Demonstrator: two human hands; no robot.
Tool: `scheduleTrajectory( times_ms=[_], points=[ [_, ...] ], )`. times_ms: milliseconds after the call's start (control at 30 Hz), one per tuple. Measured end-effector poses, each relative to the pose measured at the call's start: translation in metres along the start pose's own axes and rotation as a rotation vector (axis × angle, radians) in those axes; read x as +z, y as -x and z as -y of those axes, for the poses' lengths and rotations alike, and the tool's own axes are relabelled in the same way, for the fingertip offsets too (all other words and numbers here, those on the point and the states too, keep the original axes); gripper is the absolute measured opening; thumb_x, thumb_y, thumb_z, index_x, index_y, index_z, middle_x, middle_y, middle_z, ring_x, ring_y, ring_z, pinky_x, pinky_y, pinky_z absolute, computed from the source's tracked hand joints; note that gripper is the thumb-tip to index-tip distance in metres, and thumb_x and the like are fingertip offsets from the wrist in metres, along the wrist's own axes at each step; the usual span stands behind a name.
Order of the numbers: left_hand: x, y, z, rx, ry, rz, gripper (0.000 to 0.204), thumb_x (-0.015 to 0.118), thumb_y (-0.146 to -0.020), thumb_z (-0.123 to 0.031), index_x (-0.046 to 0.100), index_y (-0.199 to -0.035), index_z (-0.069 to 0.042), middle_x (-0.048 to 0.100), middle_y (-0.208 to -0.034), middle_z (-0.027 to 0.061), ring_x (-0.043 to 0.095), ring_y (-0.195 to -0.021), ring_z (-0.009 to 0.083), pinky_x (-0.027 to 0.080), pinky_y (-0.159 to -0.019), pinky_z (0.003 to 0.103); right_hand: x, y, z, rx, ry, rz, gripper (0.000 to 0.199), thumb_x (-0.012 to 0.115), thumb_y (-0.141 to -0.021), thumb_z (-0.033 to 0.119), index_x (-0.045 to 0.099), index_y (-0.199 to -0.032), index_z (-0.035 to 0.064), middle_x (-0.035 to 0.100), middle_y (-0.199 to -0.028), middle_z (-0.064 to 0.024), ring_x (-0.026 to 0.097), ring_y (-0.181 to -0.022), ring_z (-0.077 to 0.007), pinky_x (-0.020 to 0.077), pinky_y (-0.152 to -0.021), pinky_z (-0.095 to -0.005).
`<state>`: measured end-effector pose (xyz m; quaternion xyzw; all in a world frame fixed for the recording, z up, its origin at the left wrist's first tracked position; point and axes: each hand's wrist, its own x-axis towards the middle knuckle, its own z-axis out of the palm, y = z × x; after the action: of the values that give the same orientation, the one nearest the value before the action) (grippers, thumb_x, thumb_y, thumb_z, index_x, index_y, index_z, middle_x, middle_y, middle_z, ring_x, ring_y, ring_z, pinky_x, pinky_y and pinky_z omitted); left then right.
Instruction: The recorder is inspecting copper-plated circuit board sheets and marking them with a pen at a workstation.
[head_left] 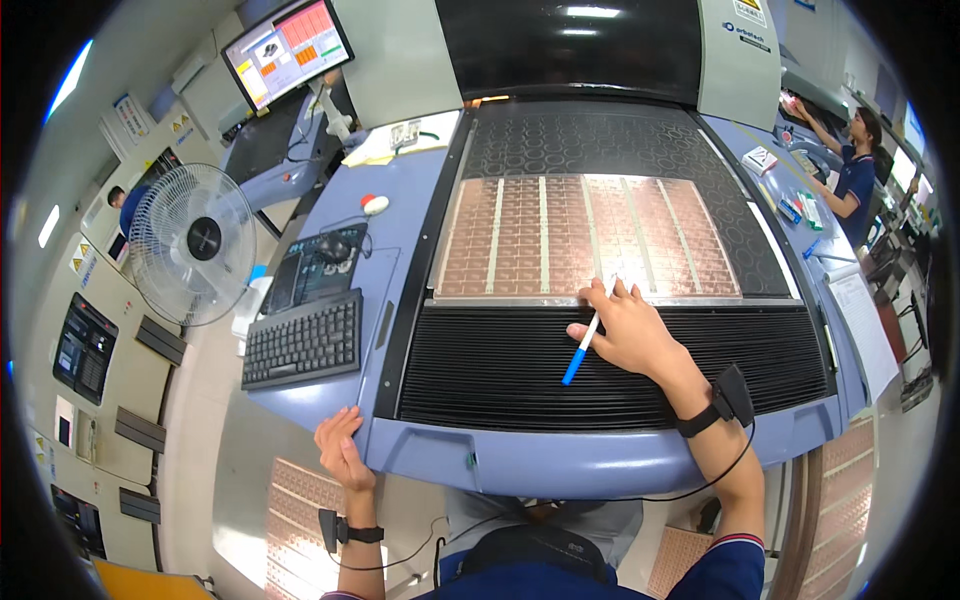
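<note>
A copper-coloured circuit panel (560, 238) lies flat on the black perforated bed of a large blue-grey inspection machine (560, 460). My right hand (630, 328) rests at the panel's near edge and holds a white pen with a blue cap (584, 345), tip toward the panel. My left hand (340, 450) grips the machine's front left corner, fingers curled over the rim. Both wrists wear black straps with cables.
A black keyboard (305, 342) and a mouse (335, 247) sit left of the bed. A monitor (287, 50) hangs above, and a white fan (192, 243) stands at left. Another person (850, 165) works at the far right. More copper panels (300, 520) lie below.
</note>
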<state>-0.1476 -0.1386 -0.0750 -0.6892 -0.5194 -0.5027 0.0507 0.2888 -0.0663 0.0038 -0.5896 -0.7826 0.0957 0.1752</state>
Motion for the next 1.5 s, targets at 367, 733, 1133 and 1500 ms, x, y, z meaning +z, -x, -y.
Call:
scheduleTrajectory(
  times_ms=[367,733,1133,1500],
  points=[
    [-0.034,-0.091,0.063,-0.175,-0.554,0.078,0.029,0.061,-0.095,-0.019,0.066,-0.119,-0.003,0.070,-0.101,0.0129,0.060,-0.099,0.0310,0.043,-0.095,0.044,0.006,0.008,-0.015,-0.050,0.013,-0.080,0.056,0.066,-0.093,0.044,0.056,-0.124,-0.0010,0.066,-0.106,-0.0265,0.054,-0.118,-0.0497,0.0381,-0.106,-0.0601],
    [0.090,-0.141,-0.087,0.040,0.294,0.397,0.027,0.067,-0.091,-0.021,0.070,-0.114,-0.008,0.073,-0.092,0.0163,0.071,-0.081,0.0312,0.055,-0.070,0.038,-0.027,-0.001,0.037,-0.073,-0.103,-0.054,0.049,0.073,-0.088,0.026,0.056,-0.129,0.0032,0.058,-0.128,-0.0300,0.058,-0.113,-0.0505,0.0524,-0.092,-0.0502],
    [0.143,-0.130,-0.103,0.127,0.581,0.600,0.014,0.070,-0.091,-0.010,0.068,-0.102,-0.001,0.073,-0.088,0.0125,0.074,-0.081,0.0210,0.057,-0.071,0.031,0.012,0.008,0.056,-0.312,-0.316,-0.243,0.038,0.069,-0.088,0.012,0.063,-0.126,0.0081,0.070,-0.108,-0.0179,0.070,-0.089,-0.0374,0.0581,-0.076,-0.0439],
    [0.160,-0.131,-0.083,0.158,0.586,0.689,0.011,0.057,-0.100,-0.005,0.061,-0.107,0.003,0.067,-0.088,0.0089,0.065,-0.079,0.0145,0.053,-0.071,0.026,0.041,-0.013,0.041,-0.391,-0.497,-0.335,0.013,0.067,-0.080,0.012,0.070,-0.089,0.0031,0.068,-0.072,-0.0198,0.068,-0.071,-0.0407,0.0545,-0.063,-0.0496]
  ],
)
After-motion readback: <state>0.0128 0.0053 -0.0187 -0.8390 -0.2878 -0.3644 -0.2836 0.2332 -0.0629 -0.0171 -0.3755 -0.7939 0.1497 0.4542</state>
